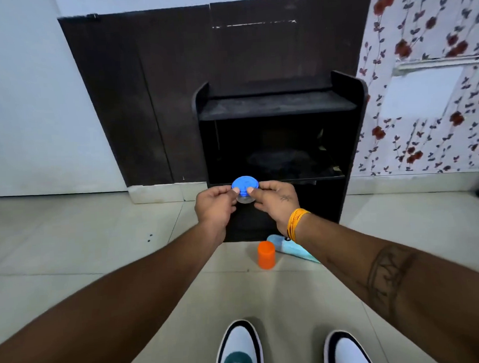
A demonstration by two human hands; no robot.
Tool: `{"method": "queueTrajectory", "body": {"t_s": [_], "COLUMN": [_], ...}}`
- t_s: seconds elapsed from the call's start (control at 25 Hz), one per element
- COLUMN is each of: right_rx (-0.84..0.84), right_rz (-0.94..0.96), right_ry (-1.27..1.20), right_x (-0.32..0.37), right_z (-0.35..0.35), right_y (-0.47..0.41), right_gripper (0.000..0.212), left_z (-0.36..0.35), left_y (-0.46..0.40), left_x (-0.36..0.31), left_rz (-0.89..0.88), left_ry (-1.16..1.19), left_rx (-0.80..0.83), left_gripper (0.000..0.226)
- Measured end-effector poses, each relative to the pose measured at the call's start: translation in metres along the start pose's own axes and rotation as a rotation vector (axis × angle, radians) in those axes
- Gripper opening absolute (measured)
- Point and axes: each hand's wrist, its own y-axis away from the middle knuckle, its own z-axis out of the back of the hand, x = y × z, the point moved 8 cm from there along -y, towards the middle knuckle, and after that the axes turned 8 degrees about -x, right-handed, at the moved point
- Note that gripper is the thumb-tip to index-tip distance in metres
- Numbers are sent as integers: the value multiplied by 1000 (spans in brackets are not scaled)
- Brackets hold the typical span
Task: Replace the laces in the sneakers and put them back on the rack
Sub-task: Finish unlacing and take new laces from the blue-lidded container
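Glossy tiled floor (68,248), round blue lid (244,184)

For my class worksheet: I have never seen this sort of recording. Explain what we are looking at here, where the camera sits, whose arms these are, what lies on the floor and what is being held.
There is no machine here. One wide-angle camera is worn on a person's head and looks forward and down, so the two bare arms reaching out are the wearer's own. The left hand and the right hand together pinch a small round blue-lidded clear container in front of a black wooden shoe rack. On the pale tiled floor stands an orange plastic cylinder, with a light blue flat object lying beside it, partly hidden by the right arm. At the bottom edge are two white-and-black sneakers, cut off by the frame.
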Motion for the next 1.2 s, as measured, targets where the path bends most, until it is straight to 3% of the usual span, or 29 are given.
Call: {"method": "queueTrajectory", "body": {"t_s": [0.16,0.44,0.6,0.76,0.88,1.04,1.2], "right_rx": [-12,-134,-146,-97,-67,-93,-71], "right_rz": [26,21,-6,-73,-79,-49,-35], "right_ry": [29,116,118,102,43,-12,25], "right_x": [-4,-8,-6,-4,1,9,12], "right_z": [-31,-43,-51,-59,-56,-22,27], "right_y": [-51,-102,-118,-120,-109,-74,-17], "right_gripper": [24,38,33,48,54,32,9], "left_z": [-14,-41,-56,-60,-52,-32,-29], "left_y": [-52,-99,-102,-100,-98,-63,2], "left_x": [-2,3,-2,-9,-14,-24,-20], "left_rz": [7,74,84,76,73,9,24], "left_ry": [-13,-132,-164,-229,-189,-158,-111], "left_rx": [-36,-5,63,147,115,53,153], "left_gripper": [7,4,25,51,56,31,14]}}
